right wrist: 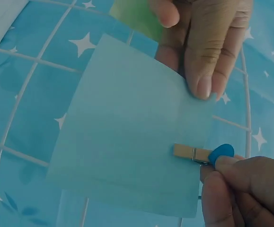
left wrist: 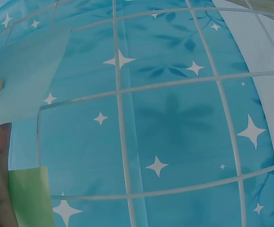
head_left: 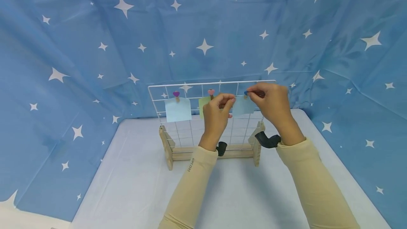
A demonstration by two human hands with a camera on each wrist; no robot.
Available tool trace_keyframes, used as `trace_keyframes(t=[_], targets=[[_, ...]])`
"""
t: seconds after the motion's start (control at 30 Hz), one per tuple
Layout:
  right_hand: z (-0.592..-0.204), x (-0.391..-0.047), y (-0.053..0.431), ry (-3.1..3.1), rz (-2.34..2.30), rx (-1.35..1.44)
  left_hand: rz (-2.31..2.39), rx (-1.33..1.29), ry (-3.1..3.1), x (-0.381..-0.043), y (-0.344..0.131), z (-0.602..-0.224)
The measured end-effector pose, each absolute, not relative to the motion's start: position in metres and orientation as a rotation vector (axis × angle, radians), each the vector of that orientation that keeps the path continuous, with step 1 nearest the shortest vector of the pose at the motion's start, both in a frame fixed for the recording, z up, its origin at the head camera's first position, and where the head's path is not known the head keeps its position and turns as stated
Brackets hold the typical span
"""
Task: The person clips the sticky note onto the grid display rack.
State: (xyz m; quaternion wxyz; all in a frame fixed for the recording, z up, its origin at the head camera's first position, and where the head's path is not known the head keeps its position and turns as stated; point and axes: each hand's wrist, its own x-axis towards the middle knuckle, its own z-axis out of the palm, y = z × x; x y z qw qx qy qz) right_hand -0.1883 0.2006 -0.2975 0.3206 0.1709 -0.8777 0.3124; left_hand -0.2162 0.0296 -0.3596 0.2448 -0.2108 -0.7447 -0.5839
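Note:
A light blue paper sheet (right wrist: 127,123) lies against the white wire grid (head_left: 210,83) on its right side. My left hand (head_left: 217,117) pinches the sheet's upper left corner between thumb and finger. With thumb and finger, my right hand (head_left: 271,107) pinches a small wooden clothespin (right wrist: 191,152) that has a blue heart on its end. The clothespin's jaws lie over the sheet's top edge. Further left on the grid hang another pale blue sheet (head_left: 178,110) under a purple heart clothespin (head_left: 176,95) and a green sheet (head_left: 201,106) under a pink heart clothespin (head_left: 211,92), partly hidden by my left hand.
Wooden feet (head_left: 166,147) and a wooden crossbar (head_left: 187,153) hold the grid upright on a white table (head_left: 133,186). A blue curtain with white stars (head_left: 203,20) hangs behind and at both sides. Black wrist-camera mounts (head_left: 267,140) stick out near my wrists.

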Motion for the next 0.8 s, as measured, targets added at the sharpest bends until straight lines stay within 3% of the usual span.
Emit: trace_keyframes(t=[0.5,0.8], targets=[[-0.302,-0.188,0.193,-2.260,0.730,0.308,-1.469,-0.567,-2.057,-0.204,0.021,-0.361],[-0.320,-0.187,0.202,-2.159,0.804,0.287,-1.439,-0.503,-2.044,-0.184,-0.008,-0.370]])
